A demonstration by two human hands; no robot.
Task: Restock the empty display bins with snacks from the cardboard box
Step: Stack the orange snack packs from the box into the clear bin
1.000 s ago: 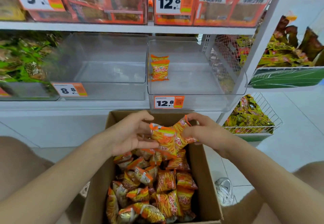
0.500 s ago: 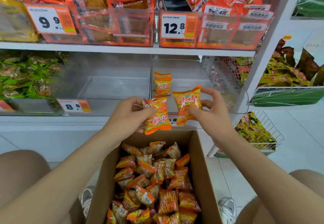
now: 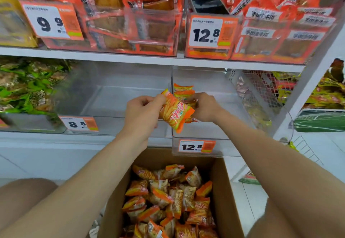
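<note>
Two hands loaded: left hand (image 3: 141,114) pinches an orange foil snack packet (image 3: 174,113), long axis tilted. The clear plastic bin (image 3: 214,88) lies ahead-right. Right hand (image 3: 204,108), gripping a second packet (image 3: 191,120), is nearer.

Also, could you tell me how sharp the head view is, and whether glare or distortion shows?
Head view: upper-shelf price tag and red packets smear with motion blur; the snack packet in the left hand is crisper; clear bin walls show hazy reflections; wide lens slants the shelf post; lighting even.
</note>
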